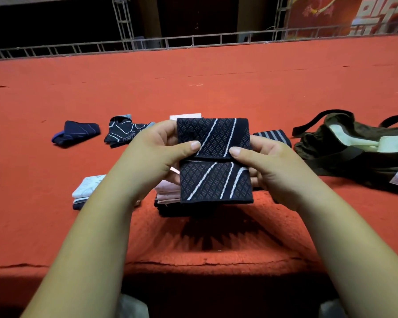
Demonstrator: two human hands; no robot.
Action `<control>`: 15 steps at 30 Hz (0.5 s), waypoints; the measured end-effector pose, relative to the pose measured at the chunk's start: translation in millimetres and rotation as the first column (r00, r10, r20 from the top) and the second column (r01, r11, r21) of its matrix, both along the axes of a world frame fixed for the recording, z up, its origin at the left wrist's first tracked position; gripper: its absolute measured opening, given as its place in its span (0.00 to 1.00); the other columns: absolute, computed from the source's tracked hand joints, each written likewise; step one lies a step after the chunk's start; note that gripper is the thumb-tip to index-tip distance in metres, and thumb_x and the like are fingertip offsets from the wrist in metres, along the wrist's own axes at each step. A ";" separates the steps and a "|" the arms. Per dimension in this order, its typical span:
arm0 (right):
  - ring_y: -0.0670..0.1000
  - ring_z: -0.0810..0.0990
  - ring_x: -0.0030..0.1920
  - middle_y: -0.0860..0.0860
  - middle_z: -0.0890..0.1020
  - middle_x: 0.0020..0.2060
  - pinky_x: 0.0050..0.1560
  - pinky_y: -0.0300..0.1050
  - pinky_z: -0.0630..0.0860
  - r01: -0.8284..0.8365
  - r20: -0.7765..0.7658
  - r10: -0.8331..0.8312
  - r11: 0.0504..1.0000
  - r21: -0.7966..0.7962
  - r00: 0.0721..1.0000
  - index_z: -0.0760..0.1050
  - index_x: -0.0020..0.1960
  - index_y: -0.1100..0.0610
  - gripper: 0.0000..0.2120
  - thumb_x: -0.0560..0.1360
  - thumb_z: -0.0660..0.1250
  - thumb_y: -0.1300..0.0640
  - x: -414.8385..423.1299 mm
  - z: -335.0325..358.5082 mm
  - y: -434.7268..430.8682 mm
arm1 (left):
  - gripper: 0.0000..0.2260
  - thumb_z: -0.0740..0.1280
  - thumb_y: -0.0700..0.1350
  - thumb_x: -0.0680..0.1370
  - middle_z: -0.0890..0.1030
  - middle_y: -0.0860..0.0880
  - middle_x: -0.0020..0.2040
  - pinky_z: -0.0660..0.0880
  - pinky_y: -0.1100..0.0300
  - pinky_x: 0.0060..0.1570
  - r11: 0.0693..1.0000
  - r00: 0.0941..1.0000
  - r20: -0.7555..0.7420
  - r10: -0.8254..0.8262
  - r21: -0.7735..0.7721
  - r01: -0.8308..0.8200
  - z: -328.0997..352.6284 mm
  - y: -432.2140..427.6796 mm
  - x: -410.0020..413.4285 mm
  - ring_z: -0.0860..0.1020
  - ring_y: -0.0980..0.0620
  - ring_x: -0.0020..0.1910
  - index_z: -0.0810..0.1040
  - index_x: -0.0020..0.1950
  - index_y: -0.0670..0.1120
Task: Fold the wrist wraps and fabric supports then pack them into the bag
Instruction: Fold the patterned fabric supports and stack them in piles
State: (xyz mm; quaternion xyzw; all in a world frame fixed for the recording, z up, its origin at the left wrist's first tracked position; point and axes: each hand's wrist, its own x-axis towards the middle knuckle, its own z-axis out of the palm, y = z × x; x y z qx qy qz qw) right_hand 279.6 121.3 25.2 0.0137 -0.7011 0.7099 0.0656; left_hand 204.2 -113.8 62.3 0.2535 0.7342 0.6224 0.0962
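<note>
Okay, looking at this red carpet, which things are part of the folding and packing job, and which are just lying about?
Part of the job: diamond-patterned support pinched by left hand and right hand; blue support; black lined support; striped wrap; white folded pile; pink folded pile; bag.
Just there: metal truss; red banner; red carpet.

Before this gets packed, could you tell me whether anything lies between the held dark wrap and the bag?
Nothing visible blocks it. The left hand and right hand hold the dark wrap up; only a grey-striped wrap lies flat on the carpet between it and the open bag.
</note>
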 end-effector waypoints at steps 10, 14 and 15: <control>0.48 0.85 0.43 0.52 0.87 0.49 0.41 0.44 0.83 -0.137 0.019 0.159 0.898 -0.418 0.987 0.78 0.71 0.53 0.19 0.86 0.57 0.65 -2.3 0.5 -7.0 | 0.15 0.67 0.32 0.82 0.85 0.36 0.62 0.83 0.56 0.50 0.982 0.981 0.176 -0.085 0.181 0.053 -5.2 -5.5 -12.0 0.85 0.45 0.55 0.82 0.68 0.41; 0.48 0.84 0.39 0.53 0.86 0.48 0.40 0.44 0.83 -0.163 0.015 0.201 0.833 -0.528 0.980 0.79 0.67 0.52 0.17 0.86 0.57 0.63 -3.4 0.9 -8.2 | 0.17 0.58 0.27 0.82 0.87 0.44 0.45 0.80 0.67 0.39 0.969 0.953 0.280 -0.112 0.245 0.042 -2.0 -4.3 -8.7 0.84 0.56 0.36 0.80 0.67 0.35; 0.50 0.84 0.39 0.54 0.86 0.49 0.41 0.45 0.83 -0.146 0.020 0.186 0.827 -0.542 0.982 0.81 0.64 0.52 0.18 0.86 0.55 0.64 -4.1 1.0 -8.5 | 0.18 0.56 0.27 0.82 0.86 0.45 0.42 0.80 0.67 0.41 0.965 0.947 0.307 -0.099 0.262 0.016 -0.9 -4.1 -7.3 0.84 0.56 0.35 0.80 0.66 0.35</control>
